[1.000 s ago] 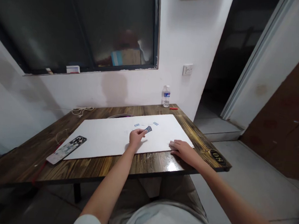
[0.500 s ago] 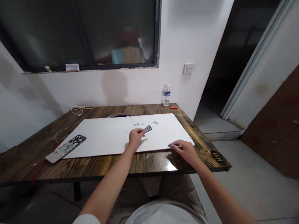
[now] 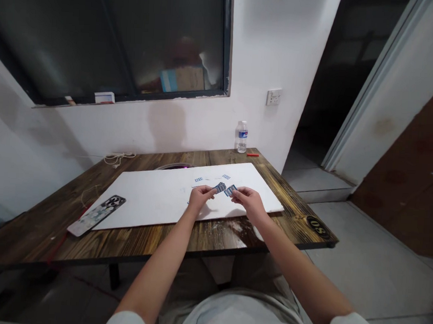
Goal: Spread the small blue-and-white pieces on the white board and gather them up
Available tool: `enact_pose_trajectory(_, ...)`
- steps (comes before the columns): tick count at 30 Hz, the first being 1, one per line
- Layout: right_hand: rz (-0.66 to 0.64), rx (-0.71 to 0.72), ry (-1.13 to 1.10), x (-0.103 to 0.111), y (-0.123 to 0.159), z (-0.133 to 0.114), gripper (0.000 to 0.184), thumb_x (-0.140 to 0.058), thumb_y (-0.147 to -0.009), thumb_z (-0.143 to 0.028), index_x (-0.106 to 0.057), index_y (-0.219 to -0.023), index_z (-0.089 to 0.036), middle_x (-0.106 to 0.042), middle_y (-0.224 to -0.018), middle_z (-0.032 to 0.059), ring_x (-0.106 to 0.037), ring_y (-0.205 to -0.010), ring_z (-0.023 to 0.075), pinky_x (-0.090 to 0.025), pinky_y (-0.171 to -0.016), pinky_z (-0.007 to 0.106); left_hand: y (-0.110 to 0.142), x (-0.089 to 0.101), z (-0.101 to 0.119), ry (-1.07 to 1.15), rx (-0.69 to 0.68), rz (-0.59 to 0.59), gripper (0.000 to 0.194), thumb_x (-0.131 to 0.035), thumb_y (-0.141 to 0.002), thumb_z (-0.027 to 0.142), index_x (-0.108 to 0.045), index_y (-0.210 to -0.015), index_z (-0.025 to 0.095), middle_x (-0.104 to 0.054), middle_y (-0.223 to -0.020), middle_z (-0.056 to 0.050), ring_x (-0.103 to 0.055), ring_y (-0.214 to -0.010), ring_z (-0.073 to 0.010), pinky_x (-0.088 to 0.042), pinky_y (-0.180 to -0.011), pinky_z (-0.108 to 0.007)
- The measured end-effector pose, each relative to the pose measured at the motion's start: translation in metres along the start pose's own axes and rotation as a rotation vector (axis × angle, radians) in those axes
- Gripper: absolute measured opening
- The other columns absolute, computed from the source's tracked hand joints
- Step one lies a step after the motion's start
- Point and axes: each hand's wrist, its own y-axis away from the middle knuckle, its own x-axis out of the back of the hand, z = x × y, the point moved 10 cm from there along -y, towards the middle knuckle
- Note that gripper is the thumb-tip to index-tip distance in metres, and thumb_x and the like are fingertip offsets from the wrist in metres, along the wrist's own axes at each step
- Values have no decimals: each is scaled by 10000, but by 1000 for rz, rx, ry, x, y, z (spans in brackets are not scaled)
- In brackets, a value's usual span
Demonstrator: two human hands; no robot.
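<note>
Above a white board [image 3: 155,197], my left hand [image 3: 200,197] pinches a small fan of blue-patterned cards [image 3: 220,187]. Close to its right, my right hand [image 3: 249,199] grips another blue-patterned card [image 3: 230,190] between thumb and fingers. The two sets of cards are nearly touching; whether they meet I cannot tell. Farther back on the board lie two small blue-and-white cards, a left card [image 3: 198,179] and a right card [image 3: 226,177]. Thin dark lines run between them. The printing on the cards is too small to read.
The board lies on a dark wooden table [image 3: 141,245]. A patterned phone [image 3: 98,216] rests over its left corner. At the back stand a water bottle [image 3: 242,137] and a red pen [image 3: 252,155]. A white cable [image 3: 117,159] lies back left; a round black plaque [image 3: 317,227] is at the right corner.
My right hand has picked up a card at the board's right front edge and brought it leftward, beside the fan of cards. My left hand has stayed nearly in place.
</note>
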Motion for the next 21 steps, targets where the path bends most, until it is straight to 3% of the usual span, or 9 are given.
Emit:
enact_pose_trajectory(5, 34, 53, 99, -11, -6, -7, 370, -833, -594, -492, -691, -696, -166, -720, -695, 59, -641, -632, 170, -526, -659, 318, 4, -6, 6, 3, -4, -49, 428, -846, -518, 550, -728, -647, 158, -660, -559, -41, -589, -547, -158, -467, -583, -282)
enact_pose_trajectory(15, 83, 186, 309, -21, -8, -15, 397, -786, -631, -560, -616, -651, -202, -688, -633, 36, -629, -629, 196, -491, -619, 314, 4, -5, 5, 13, -7, -36, 445, -855, -492, 567, -722, -637, 168, -663, -566, -39, -592, -559, -168, -467, -588, -293)
enact_pose_trajectory(21, 83, 237, 478, -26, -9, -20, 445, -746, -654, -622, -560, -602, -220, -656, -605, 20, -577, -599, 183, -429, -563, 289, 3, -5, 3, 12, -36, -43, 389, -841, -547, 524, -720, -644, 167, -665, -575, -35, -597, -568, -160, -468, -602, -284)
